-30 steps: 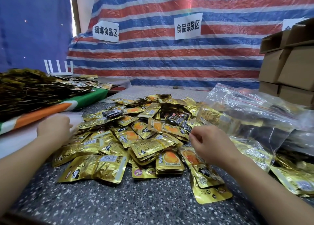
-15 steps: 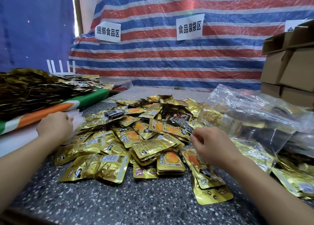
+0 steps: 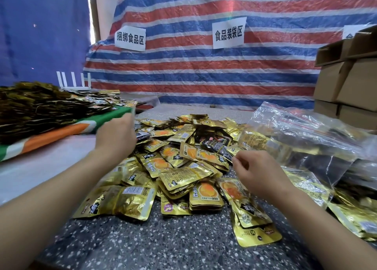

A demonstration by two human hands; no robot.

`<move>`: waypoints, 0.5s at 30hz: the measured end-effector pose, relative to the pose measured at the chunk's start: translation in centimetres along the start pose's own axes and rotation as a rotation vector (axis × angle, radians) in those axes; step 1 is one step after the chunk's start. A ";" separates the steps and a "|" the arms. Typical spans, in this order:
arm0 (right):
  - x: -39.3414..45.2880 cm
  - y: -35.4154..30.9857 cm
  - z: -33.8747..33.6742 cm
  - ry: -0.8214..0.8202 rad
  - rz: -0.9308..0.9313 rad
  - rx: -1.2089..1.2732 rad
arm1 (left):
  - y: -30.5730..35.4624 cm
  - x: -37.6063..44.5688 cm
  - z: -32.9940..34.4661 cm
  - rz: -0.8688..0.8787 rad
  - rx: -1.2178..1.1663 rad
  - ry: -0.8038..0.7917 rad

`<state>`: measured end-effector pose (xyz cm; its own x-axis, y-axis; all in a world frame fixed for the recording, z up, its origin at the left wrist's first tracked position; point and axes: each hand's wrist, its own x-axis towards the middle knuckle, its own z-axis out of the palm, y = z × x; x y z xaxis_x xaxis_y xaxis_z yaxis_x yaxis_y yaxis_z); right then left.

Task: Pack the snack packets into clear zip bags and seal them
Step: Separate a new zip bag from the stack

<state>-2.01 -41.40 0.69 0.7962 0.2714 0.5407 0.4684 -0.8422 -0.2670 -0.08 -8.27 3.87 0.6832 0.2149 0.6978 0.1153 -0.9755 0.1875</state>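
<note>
Since a moment ago my left hand [image 3: 116, 135] has reached forward over the gold snack packets [image 3: 179, 167] heaped on the speckled table [image 3: 163, 245]; I cannot tell its grip. My right hand [image 3: 255, 171], fingers curled, pinches a dark packet [image 3: 216, 145] beside the clear zip bags [image 3: 306, 139].

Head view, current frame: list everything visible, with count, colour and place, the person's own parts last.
snack packets: too many to count, mostly gold, a few black, heaped mid-table
clear zip bags: several, transparent, red seal line, right of the heap, some holding packets
dark packet pile: one, brown-gold, far left
striped cloth: one, green, white and orange, under that pile
cardboard boxes: several, brown, stacked far right
paper signs: three, white, on the striped tarp; the right one partly hidden
table: speckled grey
left hand: over the heap's left edge
right hand: fingers curled at a packet's edge; grip unclear
</note>
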 end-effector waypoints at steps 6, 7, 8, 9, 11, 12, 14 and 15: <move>0.1 -0.6 0.2 0.072 0.068 0.234 | 9.8 -2.3 0.3 0.054 -0.594 -0.088; 0.2 -0.7 0.2 0.072 0.094 0.283 | 11.1 -2.9 0.5 0.065 -0.677 -0.124; 0.2 -0.7 0.2 0.071 0.132 0.341 | 12.1 -3.7 0.7 0.081 -0.749 -0.151; 0.3 -0.8 0.3 0.069 0.182 0.410 | 12.8 -4.6 1.1 0.106 -0.803 -0.161; 0.4 -0.9 0.4 0.048 0.312 0.567 | 13.5 -6.2 2.0 0.168 -0.858 -0.167; 0.6 -0.9 0.4 0.027 0.384 0.648 | 13.7 -6.7 2.3 0.186 -0.876 -0.183; 1.0 -0.9 0.2 -0.020 0.514 0.809 | 13.9 -7.3 2.7 0.203 -0.921 -0.229; 1.2 -1.0 0.0 -0.041 0.574 0.886 | 14.1 -7.5 2.7 0.221 -0.939 -0.250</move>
<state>-1.53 -40.25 1.58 0.9916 -0.0305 0.1254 0.1161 -0.2127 -0.9702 -1.63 -23.75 -0.61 0.7653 -0.0883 0.6375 -0.5759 -0.5363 0.6170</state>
